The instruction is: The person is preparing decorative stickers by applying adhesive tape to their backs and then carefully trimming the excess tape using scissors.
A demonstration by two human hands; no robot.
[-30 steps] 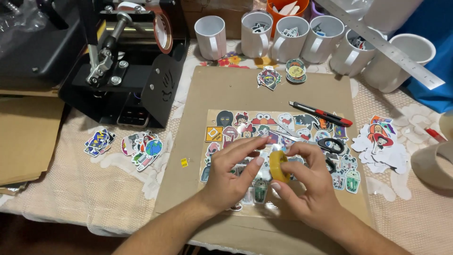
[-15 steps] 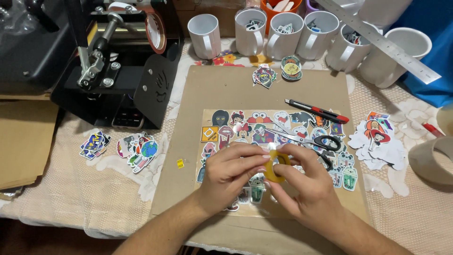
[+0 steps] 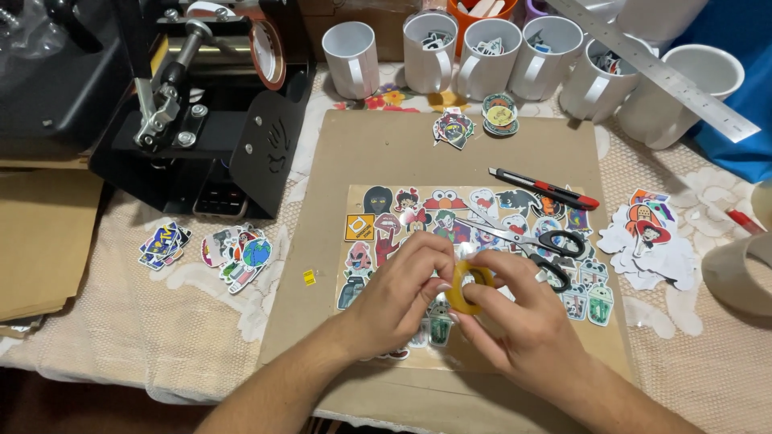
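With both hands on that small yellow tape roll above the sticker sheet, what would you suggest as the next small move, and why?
Probably peel a short strip free with the left hand: its fingertips pinch at the rim of the yellow tape roll, which the right hand steadies over the sticker sheet.

Hands (image 3: 470,309) cover the lower middle of the sticker sheet (image 3: 402,217); the prints under them can't be seen. Tape roll (image 3: 469,287) is half hidden by fingers. At 3 o'clock the large roll (image 3: 736,277) is cut by the frame edge. Mug (image 3: 426,52) contents too small to tell.
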